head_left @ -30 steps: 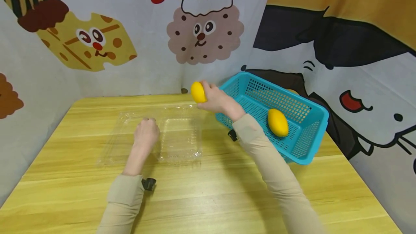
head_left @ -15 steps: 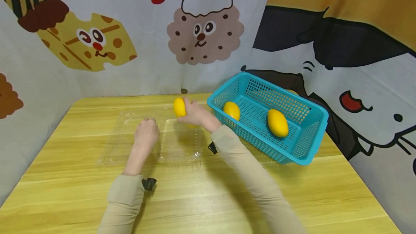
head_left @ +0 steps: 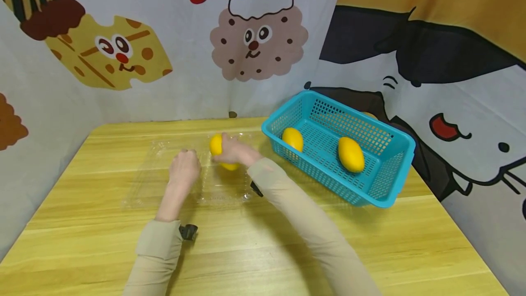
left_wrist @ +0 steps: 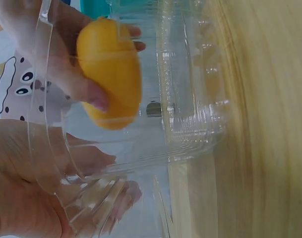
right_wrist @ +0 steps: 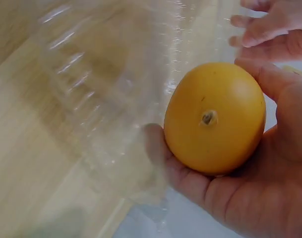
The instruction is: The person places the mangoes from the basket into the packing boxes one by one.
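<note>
My right hand (head_left: 234, 150) grips a yellow mango (right_wrist: 215, 119), fingers and thumb curled round it. In the head view the mango is over the right half of an open clear plastic clamshell box (head_left: 223, 191), partly covered by the hand. The left wrist view shows the mango (left_wrist: 111, 74) through the clear plastic wall. My left hand (head_left: 185, 168) stands at the middle of the clamshell, between its two halves. In the left wrist view its curled fingers hold the plastic edge.
A blue perforated basket (head_left: 328, 182) stands right of the clamshell, with one mango (head_left: 293, 139) at its left end and another mango (head_left: 351, 154) further right. A printed cloth (head_left: 164, 99) hangs behind the wooden table (head_left: 255, 250).
My right hand has carried the mango left and down from beside the basket to the clamshell's right half, uncovering a mango in the basket. My left hand has stayed in place.
</note>
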{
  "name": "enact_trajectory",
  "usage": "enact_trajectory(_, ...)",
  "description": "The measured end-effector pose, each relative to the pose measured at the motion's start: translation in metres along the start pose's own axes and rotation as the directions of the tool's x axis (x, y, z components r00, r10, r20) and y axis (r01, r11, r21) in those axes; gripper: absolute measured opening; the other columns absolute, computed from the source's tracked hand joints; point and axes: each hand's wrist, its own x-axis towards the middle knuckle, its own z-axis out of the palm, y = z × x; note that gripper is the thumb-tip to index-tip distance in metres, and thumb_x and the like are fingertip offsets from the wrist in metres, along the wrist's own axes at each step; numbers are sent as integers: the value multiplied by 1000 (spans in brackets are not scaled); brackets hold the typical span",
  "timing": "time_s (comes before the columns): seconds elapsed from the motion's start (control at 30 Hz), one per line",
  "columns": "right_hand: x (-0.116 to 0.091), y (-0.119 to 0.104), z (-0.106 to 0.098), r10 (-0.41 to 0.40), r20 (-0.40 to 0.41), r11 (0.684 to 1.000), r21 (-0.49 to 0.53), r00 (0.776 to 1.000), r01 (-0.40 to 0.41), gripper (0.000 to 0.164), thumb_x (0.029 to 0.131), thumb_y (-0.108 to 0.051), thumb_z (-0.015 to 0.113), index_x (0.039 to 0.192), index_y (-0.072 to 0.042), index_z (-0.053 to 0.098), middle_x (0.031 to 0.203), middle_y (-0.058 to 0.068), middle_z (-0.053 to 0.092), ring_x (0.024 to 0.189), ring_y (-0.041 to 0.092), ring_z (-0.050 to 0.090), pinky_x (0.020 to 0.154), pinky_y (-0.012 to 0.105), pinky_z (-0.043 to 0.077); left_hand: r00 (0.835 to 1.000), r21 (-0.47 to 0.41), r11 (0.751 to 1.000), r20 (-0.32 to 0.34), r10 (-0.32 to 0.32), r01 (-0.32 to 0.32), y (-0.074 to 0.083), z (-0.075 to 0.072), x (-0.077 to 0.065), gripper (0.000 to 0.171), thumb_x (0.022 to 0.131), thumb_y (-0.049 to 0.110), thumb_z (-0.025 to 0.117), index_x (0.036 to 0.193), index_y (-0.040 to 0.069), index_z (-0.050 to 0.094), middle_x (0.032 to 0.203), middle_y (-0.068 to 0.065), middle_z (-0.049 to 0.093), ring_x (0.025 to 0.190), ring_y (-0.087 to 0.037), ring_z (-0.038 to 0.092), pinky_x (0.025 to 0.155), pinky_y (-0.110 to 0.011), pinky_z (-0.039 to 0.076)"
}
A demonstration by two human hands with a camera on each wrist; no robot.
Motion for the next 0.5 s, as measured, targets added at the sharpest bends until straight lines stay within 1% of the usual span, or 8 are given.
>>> enact_trajectory(0.07, 1, 0, 2, 0, 14, 1000, -4, 1000, 0, 86, 89, -42, 61, 151, -7, 13, 143, 18, 43, 131, 31, 45, 106, 48, 42, 1000, 3, 1000, 1, -3, 3, 0, 0, 0, 15, 84, -8, 43, 82, -10, 57, 80, -22, 54, 59, -24, 47, 46, -26, 41)
enact_trajectory(0.1, 1, 0, 4, 1, 23, 1000, -9, 1000, 0, 85, 89, -42, 61, 151, -6, 14, 141, 18, 45, 129, 31, 46, 105, 48, 43, 1000, 5, 1000, 0, -3, 3, 0, -1, 0, 16, 85, -8, 43, 82, -11, 58, 80, -22, 54, 59, -24, 48, 46, -26, 42)
enact_trajectory(0.27, 4, 1, 12, 5, 74, 999, -48, 997, -1, 83, 92, -44, 56, 150, -5, 12, 142, 20, 44, 128, 31, 48, 106, 45, 43, 1000, 18, 1000, -6, 7, -7, 1, -1, 0, 17, 85, -7, 44, 87, -13, 60, 81, -25, 57, 60, -27, 51, 47, -29, 45)
enact_trajectory(0.37, 6, 1, 14, -33, 79, 999, -26, 996, 35, 81, 93, -44, 55, 150, -3, 14, 136, 19, 49, 122, 29, 52, 105, 41, 44, 1000, 16, 1000, 3, 11, -11, 1, -1, 0, 18, 84, -7, 45, 92, -14, 60, 82, -25, 58, 61, -27, 52, 47, -28, 45)
enact_trajectory(0.5, 8, 0, 11, -114, 73, 993, 21, 991, 113, 63, 97, -36, 51, 143, 0, 27, 120, 14, 57, 110, 25, 57, 101, 35, 47, 1000, 18, 1000, 3, 14, -14, 1, -1, 0, 18, 85, -6, 45, 93, -15, 60, 83, -26, 58, 62, -28, 53, 49, -30, 47)
